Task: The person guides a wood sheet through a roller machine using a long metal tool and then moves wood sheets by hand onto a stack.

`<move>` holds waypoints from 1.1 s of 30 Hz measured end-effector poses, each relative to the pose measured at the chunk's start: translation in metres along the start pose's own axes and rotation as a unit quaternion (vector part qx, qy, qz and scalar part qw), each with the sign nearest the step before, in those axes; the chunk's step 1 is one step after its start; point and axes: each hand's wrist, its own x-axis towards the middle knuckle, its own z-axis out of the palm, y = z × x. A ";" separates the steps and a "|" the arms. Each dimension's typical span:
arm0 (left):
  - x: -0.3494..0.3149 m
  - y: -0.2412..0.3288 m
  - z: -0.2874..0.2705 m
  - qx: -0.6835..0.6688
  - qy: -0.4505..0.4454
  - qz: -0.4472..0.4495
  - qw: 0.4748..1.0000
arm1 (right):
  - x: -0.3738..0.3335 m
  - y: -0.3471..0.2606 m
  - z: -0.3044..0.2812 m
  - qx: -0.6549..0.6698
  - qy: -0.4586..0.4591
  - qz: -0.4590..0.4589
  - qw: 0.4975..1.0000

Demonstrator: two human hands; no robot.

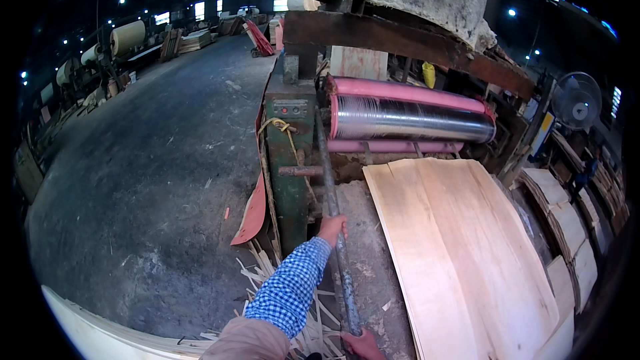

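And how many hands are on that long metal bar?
2. The left hand is wrapped around the metal bar partway along, and the right hand is lower down, partly cut off by the picture's bottom edge.

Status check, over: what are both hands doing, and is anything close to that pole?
Left hand gripping metal pole; right hand around it, lower down. Wood sheet right of pole; wood scraps left.

A round fan (577, 103) stands at the right; large pale rolls (128, 39) line the left side of a dark floor (153, 133), and bright windows (200, 11) show farther back.
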 end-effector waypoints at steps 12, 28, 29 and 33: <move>-0.040 -0.007 -0.036 0.042 -0.027 -0.003 0.999 | 0.008 0.098 0.057 0.226 -0.195 0.110 0.948; -0.044 0.012 -0.050 0.103 0.005 -0.023 0.994 | 0.024 0.097 0.103 0.352 -0.310 0.135 0.873; -0.044 0.012 -0.050 0.101 0.005 -0.018 0.995 | 0.022 0.099 0.105 0.348 -0.287 0.129 0.883; -0.045 0.013 -0.049 0.096 0.008 -0.026 0.995 | 0.014 0.084 0.099 0.336 -0.283 0.126 0.890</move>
